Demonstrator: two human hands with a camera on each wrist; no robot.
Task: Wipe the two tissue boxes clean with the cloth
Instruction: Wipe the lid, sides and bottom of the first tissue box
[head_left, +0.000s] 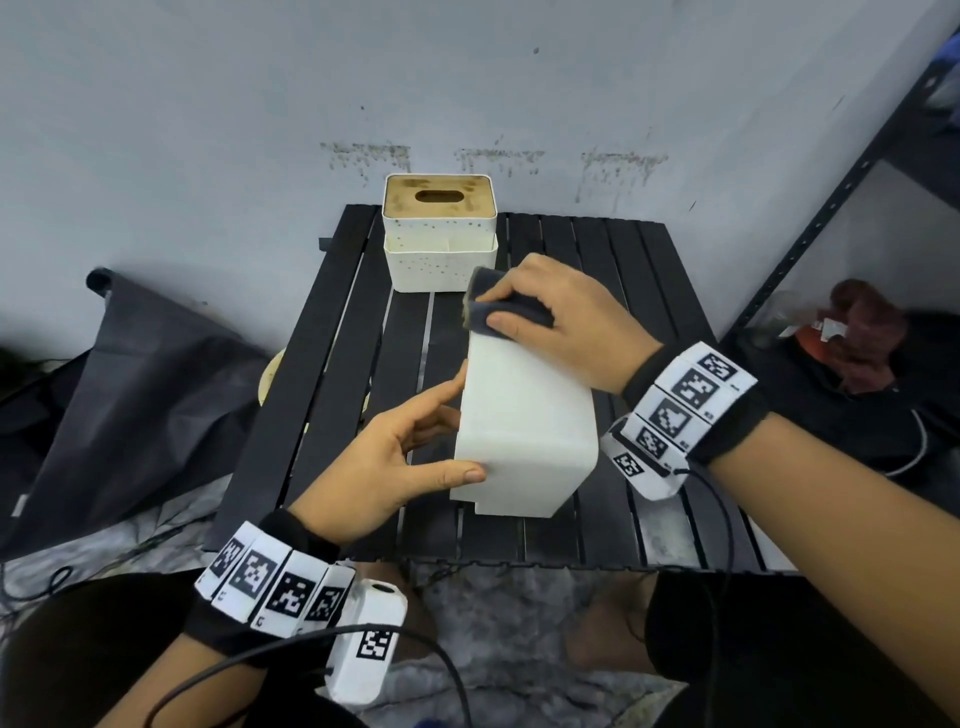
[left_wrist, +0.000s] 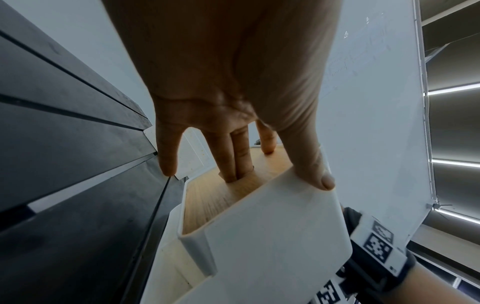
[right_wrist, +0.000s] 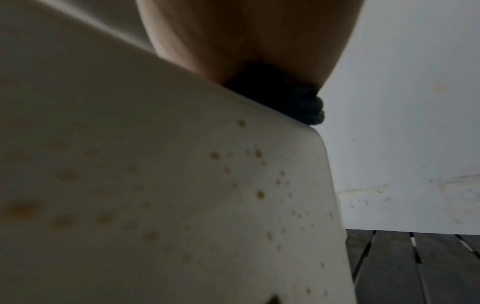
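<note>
The near box (head_left: 524, 426) lay tipped on its side on the table (head_left: 332, 364), in front of the far box (head_left: 440, 234), which stood upright at the table's back edge against the wall. The near box was steadied by the left hand (head_left: 395, 462): the thumb was laid on its upper face, and in the left wrist view two fingers (left_wrist: 235, 156) were seen pushed into the slot of its wooden lid, so the box was grasped. The cloth (head_left: 501, 306), dark and bunched, was clenched in the right hand (head_left: 561, 322) and pressed on the end of the near box closest to the far box.

Both boxes were judged to be light, stiff and smooth, likely to slide under a wipe unless braced; the slot and rim were judged the surest holds. The cloth was judged soft and pliable. Brown specks were seen on a side of the near box in the right wrist view, and on the far box's walls. No tissue showed in the far box's slot; what either box held could not be told.
</note>
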